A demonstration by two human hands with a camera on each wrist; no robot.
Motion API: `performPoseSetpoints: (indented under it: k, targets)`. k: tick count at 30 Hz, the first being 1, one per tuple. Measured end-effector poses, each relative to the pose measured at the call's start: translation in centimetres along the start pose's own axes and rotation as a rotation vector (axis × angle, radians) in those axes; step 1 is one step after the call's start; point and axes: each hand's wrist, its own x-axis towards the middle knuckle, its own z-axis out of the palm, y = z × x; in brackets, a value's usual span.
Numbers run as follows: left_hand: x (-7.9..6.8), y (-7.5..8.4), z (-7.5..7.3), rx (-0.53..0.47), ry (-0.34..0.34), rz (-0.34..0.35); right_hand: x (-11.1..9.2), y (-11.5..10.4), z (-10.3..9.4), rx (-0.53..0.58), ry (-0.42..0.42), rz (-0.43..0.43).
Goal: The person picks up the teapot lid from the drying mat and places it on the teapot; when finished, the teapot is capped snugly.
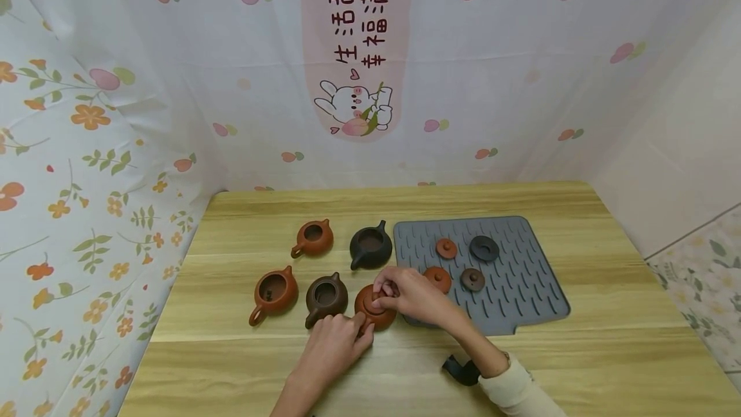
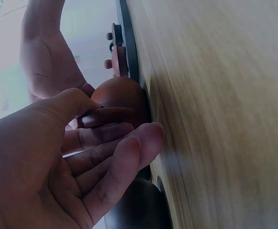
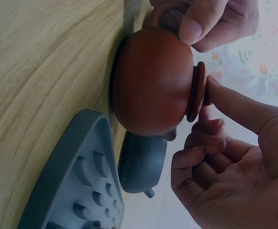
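A reddish-brown clay teapot (image 3: 150,83) stands upright on the table between both hands. My left hand (image 1: 336,346) pinches its looped handle (image 2: 108,116) between thumb and fingers. From above, my right hand (image 1: 418,295) pinches the knob of the round teapot lid (image 3: 199,90), which is right at the pot's mouth. The knob is mostly hidden by the fingertips. Just left of this pot is a lidless dark brown teapot (image 1: 334,304). Behind it stands a lidless black teapot (image 1: 379,253).
Two more lidless reddish teapots, one larger (image 1: 285,298) and one smaller (image 1: 320,244), stand to the left. On the right lies a grey ridged mat (image 1: 521,275) bearing several lids, including a black one (image 1: 484,248). A black curved piece (image 1: 461,370) shows by the right wrist.
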Motion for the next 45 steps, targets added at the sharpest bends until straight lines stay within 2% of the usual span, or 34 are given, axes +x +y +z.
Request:
performPoseSetpoints:
  k: [12, 15, 17, 20, 23, 25, 27, 29, 32, 35, 38, 41, 45]
  targets:
    - [-0.1, 0.0, 0.1, 0.004, 0.011, 0.006, 0.1, -0.1, 0.5, -0.036, 0.003, 0.034]
    - [0.0, 0.0, -0.2, 0.013, 0.013, 0.012, 0.0, -0.1, 0.6, -0.042, 0.013, 0.031]
    - [0.1, -0.1, -1.0, 0.010, 0.020, 0.020, -0.3, 0.0, 0.6, -0.025, 0.024, 0.015]
    - [0.8, -0.3, -3.8, -0.003, 0.027, 0.033, -1.1, 0.4, -0.1, 0.020, 0.061, -0.031]
    - [1.2, -1.6, -6.7, -0.004, 0.081, 0.020, -2.3, 1.6, -1.5, 0.084, 0.124, -0.050]
    - [1.2, -2.7, -8.6, 0.001, 0.112, -0.023, -3.3, 2.9, -2.7, 0.117, 0.180, -0.053]
    - [0.7, -3.9, -9.6, 0.008, 0.150, -0.068, -4.6, 4.4, -3.8, 0.119, 0.246, -0.058]
    - [0.0, -4.8, -10.1, 0.004, 0.159, -0.112, -6.1, 6.0, -5.0, 0.091, 0.317, -0.072]
    - [-0.8, -5.4, -10.1, -0.004, 0.119, -0.149, -8.3, 8.1, -6.5, 0.030, 0.401, -0.062]
    - [-1.4, -5.4, -9.6, -0.038, 0.051, -0.193, -10.2, 9.8, -7.6, -0.008, 0.443, -0.019]
    - [-1.6, -5.4, -9.0, -0.060, -0.009, -0.244, -11.4, 11.2, -8.2, -0.006, 0.445, 0.029]
    - [-1.6, -5.3, -8.5, -0.056, -0.040, -0.271, -11.8, 12.0, -8.5, 0.039, 0.421, 0.073]
    - [-1.6, -5.2, -8.1, -0.041, -0.045, -0.239, -11.8, 12.6, -8.5, 0.065, 0.390, 0.145]
